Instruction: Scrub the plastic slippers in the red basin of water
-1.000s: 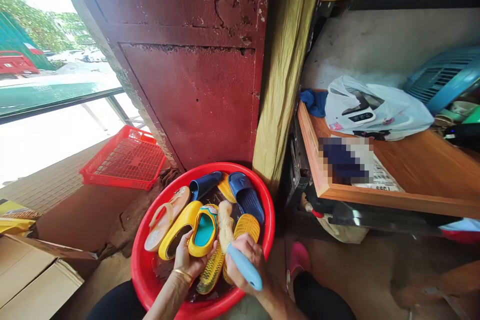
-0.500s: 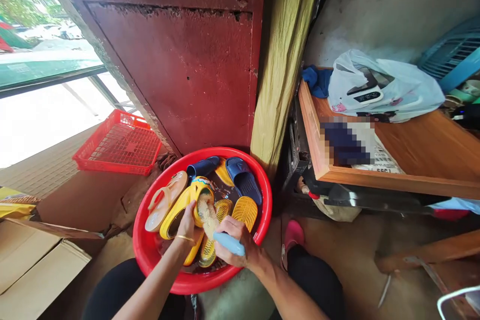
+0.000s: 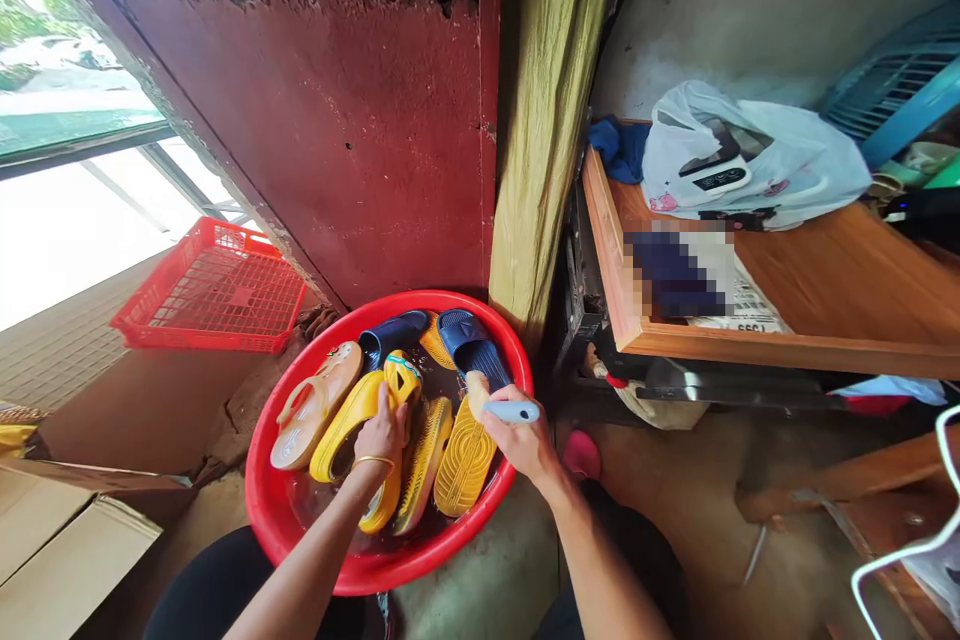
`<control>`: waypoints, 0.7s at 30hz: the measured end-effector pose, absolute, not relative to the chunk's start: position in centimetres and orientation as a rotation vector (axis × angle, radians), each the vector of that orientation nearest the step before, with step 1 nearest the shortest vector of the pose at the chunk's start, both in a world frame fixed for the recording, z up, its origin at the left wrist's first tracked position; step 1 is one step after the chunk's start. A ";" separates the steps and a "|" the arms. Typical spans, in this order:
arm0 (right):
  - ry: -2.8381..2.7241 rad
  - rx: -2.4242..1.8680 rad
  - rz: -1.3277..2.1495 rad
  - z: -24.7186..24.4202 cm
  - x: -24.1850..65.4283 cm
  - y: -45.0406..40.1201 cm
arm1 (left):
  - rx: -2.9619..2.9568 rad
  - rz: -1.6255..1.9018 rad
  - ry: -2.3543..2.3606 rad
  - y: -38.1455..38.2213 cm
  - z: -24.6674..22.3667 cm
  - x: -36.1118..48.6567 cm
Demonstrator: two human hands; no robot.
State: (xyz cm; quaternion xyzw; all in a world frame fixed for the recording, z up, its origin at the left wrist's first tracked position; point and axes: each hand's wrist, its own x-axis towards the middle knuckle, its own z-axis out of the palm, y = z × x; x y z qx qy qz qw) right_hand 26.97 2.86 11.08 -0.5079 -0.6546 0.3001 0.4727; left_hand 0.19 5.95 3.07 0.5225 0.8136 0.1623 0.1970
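1. A left hand (image 3: 381, 435), banded at the wrist by a thin gold-toned bangle, grips a small yellow clog (image 3: 403, 375) with a smooth, rounded, perforated toe and a teal strap, inside a round red plastic basin (image 3: 259, 495).
2. A right hand (image 3: 525, 440) closes around the smooth, light-blue handle of a brush (image 3: 514, 411), its pale, fuzzy head above an upturned yellow sole (image 3: 465, 460) moulded with concentric curved ridges.
3. Beside that sole, a narrow yellow slipper (image 3: 424, 465) stands tilted, its surface textured; left of the small clog sits a glossy large yellow clog (image 3: 345, 425).
4. A beige thong sandal (image 3: 319, 405) lies along the basin's left wall; ribbed navy slides (image 3: 472, 345) rest at the back, in shallow dark water.
5. Behind stands a chipped maroon door (image 3: 315, 140), near a latticed red crate (image 3: 225, 295).
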 end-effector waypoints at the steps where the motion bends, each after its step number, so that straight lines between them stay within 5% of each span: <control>1: -1.635 -1.238 0.723 10.9 26.9 2.8 | 1.483 0.409 2.269 5.8 2.9 0.6; 9: -1.769 -1.198 0.575 10.8 28.3 2.9 | 2.148 0.376 1.909 3.2 2.1 0.3; 21: -1.817 -1.270 0.745 7.9 27.7 1.9 | 1.543 0.520 1.674 3.9 2.1 2.3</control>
